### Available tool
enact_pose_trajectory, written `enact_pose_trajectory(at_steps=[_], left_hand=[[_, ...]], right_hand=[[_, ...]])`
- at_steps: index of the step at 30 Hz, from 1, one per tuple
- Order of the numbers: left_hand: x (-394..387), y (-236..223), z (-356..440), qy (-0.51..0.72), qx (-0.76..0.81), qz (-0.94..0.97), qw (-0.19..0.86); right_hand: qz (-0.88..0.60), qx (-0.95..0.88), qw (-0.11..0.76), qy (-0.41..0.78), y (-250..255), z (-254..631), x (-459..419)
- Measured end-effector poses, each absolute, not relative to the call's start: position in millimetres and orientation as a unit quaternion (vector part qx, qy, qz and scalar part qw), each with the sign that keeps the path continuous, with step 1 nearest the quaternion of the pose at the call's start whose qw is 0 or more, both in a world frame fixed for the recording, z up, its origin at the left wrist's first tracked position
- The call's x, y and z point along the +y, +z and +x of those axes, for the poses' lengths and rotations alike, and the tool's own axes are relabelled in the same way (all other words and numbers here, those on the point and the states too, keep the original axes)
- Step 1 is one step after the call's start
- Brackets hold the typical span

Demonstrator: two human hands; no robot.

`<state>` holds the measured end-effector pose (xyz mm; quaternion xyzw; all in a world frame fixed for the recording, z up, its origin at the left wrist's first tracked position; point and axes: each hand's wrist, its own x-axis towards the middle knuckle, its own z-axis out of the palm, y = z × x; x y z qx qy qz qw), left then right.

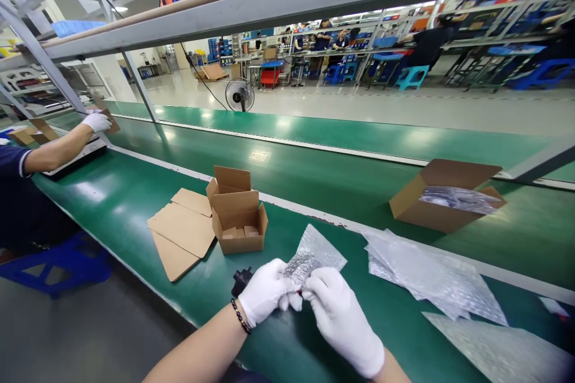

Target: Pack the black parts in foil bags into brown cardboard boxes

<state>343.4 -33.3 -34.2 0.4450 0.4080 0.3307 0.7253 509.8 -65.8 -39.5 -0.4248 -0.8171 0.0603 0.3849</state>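
Your left hand (266, 292) and right hand (340, 314) reach forward close together, pinching the bubble bag (314, 248) that extends beyond them

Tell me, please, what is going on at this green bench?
A person's gloved left hand and right hand are pinching a piece of bubble wrap. A black part shows beside the left hand, partly hidden. Ahead stands an open cardboard box, with flattened cardboard to its left; loose bubble-wrap sheets lie to the right. At far left, a co-worker's gloved hand holds brown cardboard.
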Motion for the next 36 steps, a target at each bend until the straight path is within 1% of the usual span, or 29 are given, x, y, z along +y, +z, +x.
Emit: enact_pose_trajectory(at_steps=[2,5,7,9,11,15,17,19,21,22,24,26,27,28,31,33,36], left_hand=[[-35.2,-39.2,349.7,0.36,0.444,0.451,0.686],[-35.8,-44.2,355.1,0.403,0.492,0.489,0.597],[-33.6,-45.9,356.5,0.428,0.506,0.52,0.539],[-29.7,-46.8,357.1,0.437,0.504,0.531,0.523],[-24.8,-46.7,356.7,0.432,0.5,0.515,0.546],[-15.8,-43.5,352.4,0.402,0.474,0.403,0.672],[-13.3,-43.0,349.5,0.41,0.45,0.351,0.712],[-11.9,-44.6,346.8,0.448,0.439,0.314,0.712],[-11.2,-47.9,344.2,0.486,0.434,0.28,0.706],[-11.0,-49.6,343.0,0.496,0.428,0.269,0.706],[-11.3,-52.4,340.9,0.508,0.413,0.256,0.712],[-12.4,-53.5,339.8,0.509,0.392,0.255,0.723],[-13.2,-53.4,339.6,0.507,0.384,0.262,0.726],[-14.2,-52.9,339.7,0.506,0.381,0.275,0.723],[-17.5,-50.3,341.4,0.514,0.399,0.33,0.684],[-19.5,-48.7,343.2,0.53,0.407,0.345,0.659],[-21.2,-47.3,345.2,0.539,0.394,0.305,0.679]], right_hand=[[-0.469,-0.779,0.411,0.056,-48.8,501.4,-69.5],[-0.534,-0.72,0.428,0.117,-57.1,494.2,-75.1],[-0.574,-0.678,0.44,0.129,-57.1,493.0,-75.2],[-0.575,-0.673,0.449,0.117,-54.8,491.5,-72.1],[-0.541,-0.699,0.453,0.116,-52.2,488.7,-66.5],[-0.499,-0.714,0.468,0.149,-52.1,485.1,-51.9],[-0.495,-0.701,0.487,0.159,-56.0,485.8,-45.7],[-0.509,-0.677,0.51,0.153,-62.9,487.7,-42.3],[-0.546,-0.614,0.55,0.152,-71.1,489.0,-41.6],[-0.564,-0.567,0.574,0.176,-74.9,488.7,-42.0],[-0.575,-0.467,0.608,0.286,-79.4,484.9,-43.4],[-0.551,-0.403,0.599,0.418,-78.9,477.6,-44.1],[-0.547,-0.39,0.582,0.457,-76.9,473.5,-43.7],[-0.556,-0.386,0.566,0.471,-74.2,469.9,-42.7],[-0.609,-0.396,0.536,0.43,-64.7,465.8,-37.2],[-0.612,-0.413,0.526,0.423,-59.6,468.9,-33.9],[-0.587,-0.425,0.521,0.452,-58.2,475.6,-34.2]])
